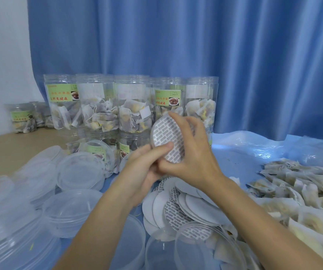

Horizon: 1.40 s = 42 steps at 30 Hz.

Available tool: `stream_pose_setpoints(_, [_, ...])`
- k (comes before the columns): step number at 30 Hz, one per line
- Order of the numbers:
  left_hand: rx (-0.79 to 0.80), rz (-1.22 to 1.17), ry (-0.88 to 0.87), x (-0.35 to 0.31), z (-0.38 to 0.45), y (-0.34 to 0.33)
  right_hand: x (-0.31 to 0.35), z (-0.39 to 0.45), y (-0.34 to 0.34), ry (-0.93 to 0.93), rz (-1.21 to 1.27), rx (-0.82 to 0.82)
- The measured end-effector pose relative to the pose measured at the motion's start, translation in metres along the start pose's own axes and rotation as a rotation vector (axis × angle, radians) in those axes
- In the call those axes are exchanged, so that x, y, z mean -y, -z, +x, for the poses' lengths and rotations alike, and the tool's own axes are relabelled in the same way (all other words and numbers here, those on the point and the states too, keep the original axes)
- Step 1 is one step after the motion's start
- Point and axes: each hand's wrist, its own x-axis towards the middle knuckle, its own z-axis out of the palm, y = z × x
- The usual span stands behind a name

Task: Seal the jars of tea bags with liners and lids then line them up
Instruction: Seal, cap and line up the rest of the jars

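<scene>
Both my hands hold up a clear round lid with a white printed liner (167,140) in it, tilted toward me. My left hand (146,165) grips its lower edge, thumb pressed on the liner. My right hand (193,152) curls round its right side, thumb at the bottom edge. Behind them stand several clear jars of tea bags (98,110), open-topped, some with green labels. A loose pile of round liners (184,206) lies just below my hands. Clear lids (79,173) are scattered at the left.
A heap of loose tea bags (303,191) covers the right side on blue plastic sheeting. More lids and open jars (201,248) crowd the near edge. Small jars (23,117) sit far left on the tan tabletop. A blue curtain (195,45) hangs behind.
</scene>
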Motion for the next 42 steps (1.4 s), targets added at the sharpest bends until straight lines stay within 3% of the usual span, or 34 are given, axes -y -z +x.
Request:
stream_pose_setpoints(5, [-0.191,-0.020,0.018,0.000,0.005,0.016,-0.018,0.019,0.008,-0.178,0.009,-0.139])
stream_pose_setpoints(9, [-0.390,-0.066,0.003,0.001,0.009,0.029,-0.029,0.052,0.011,-0.198,-0.258,0.058])
stream_pose_setpoints(15, [-0.573,-0.131,0.019,0.003,0.009,0.043,-0.032,0.099,-0.021,-0.345,-0.312,0.288])
stream_pose_setpoints(20, [-0.552,-0.267,0.061,-0.006,0.009,0.047,-0.042,0.111,-0.046,-0.379,-0.393,0.470])
stream_pose_setpoints(26, [-0.561,-0.254,0.073,-0.007,0.009,0.047,-0.053,0.107,-0.051,-0.446,-0.278,0.480])
stream_pose_setpoints(31, [-0.559,-0.211,0.092,-0.004,0.008,0.042,-0.052,0.093,-0.045,-0.402,-0.287,0.425])
stream_pose_setpoints(42, [-0.529,0.043,0.048,0.006,0.008,0.037,-0.047,0.020,-0.009,-0.288,-0.051,0.183])
